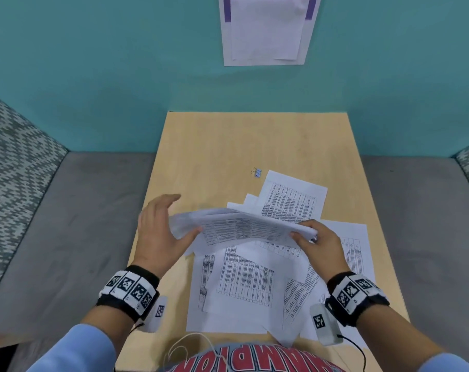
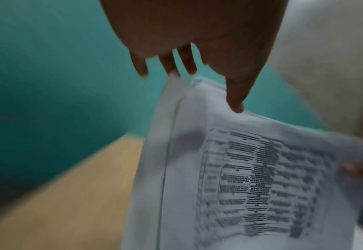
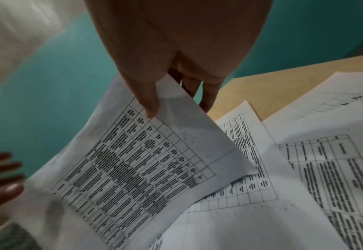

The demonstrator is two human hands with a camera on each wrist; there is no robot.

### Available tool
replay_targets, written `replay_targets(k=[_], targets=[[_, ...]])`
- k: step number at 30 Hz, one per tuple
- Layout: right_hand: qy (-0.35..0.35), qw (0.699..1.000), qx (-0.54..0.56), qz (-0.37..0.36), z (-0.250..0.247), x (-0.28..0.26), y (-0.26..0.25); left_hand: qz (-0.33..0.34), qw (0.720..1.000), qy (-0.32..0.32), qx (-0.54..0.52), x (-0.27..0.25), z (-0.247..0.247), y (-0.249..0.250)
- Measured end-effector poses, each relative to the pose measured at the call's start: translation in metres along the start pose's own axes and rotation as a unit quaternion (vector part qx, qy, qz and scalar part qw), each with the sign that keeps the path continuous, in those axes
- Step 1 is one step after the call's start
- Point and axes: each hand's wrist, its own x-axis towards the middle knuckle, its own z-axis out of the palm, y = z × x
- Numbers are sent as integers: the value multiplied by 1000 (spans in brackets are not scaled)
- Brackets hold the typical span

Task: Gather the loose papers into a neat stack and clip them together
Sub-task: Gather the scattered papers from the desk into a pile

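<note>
I hold a small sheaf of printed sheets (image 1: pixel 241 226) (image 2: pixel 240 186) (image 3: pixel 144 169) bowed in the air above the table. My right hand (image 1: pixel 316 241) (image 3: pixel 165 64) pinches its right end, thumb on top and fingers beneath. At the sheaf's left end my left hand (image 1: pixel 162 221) (image 2: pixel 219 71) is spread with straight fingers, and only the thumb touches the paper's edge. More loose papers (image 1: pixel 244 285) (image 3: pixel 326 169) lie overlapping and askew on the table beneath. A small blue binder clip (image 1: pixel 257 172) lies alone beyond the papers.
The wooden table (image 1: pixel 228 140) is narrow and butts against a teal wall (image 1: pixel 94 76). Grey cushioned seats (image 1: pixel 67 224) flank it on both sides. A sheet (image 1: pixel 268 28) hangs on the wall. Some papers overhang the table's near edge by my body.
</note>
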Motion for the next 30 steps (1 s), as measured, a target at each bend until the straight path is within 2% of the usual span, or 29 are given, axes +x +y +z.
replay_targets(k=[2,4,6,8,9,12,15,18,20,22,24,27,30], targets=[[-2,1000,7,-3,-1,1,-2,156,983,3,100,9,0,27],[-17,1000,19,-8,-3,1,-3,224,963,-54,139,14,11,54],[-29,999,23,-12,-5,-1,-5,226,939,-155,208,17,32,73],[-39,999,37,-7,-8,-4,-3,186,904,-272,274,19,53,81],[-40,998,44,-5,-10,-6,-4,160,894,-305,287,22,59,82],[-41,997,68,-21,-16,-10,-20,134,893,-313,294,34,60,87],[-32,993,96,-55,-31,-8,-42,106,911,-345,200,44,41,86],[4,992,115,-58,-54,-2,-50,27,938,-341,-53,49,14,80],[1,987,152,-41,-62,-2,-54,-52,925,-305,-220,46,3,79],[-23,972,230,-35,-59,-3,-61,-98,908,-254,-319,43,-3,81],[-44,963,257,-66,-49,-9,-80,-116,903,-205,-360,39,-6,86],[-50,969,217,-107,-28,-16,-105,-134,889,-159,-407,30,0,91],[-42,983,157,-84,-4,-22,-96,-147,894,-155,-393,13,22,83]])
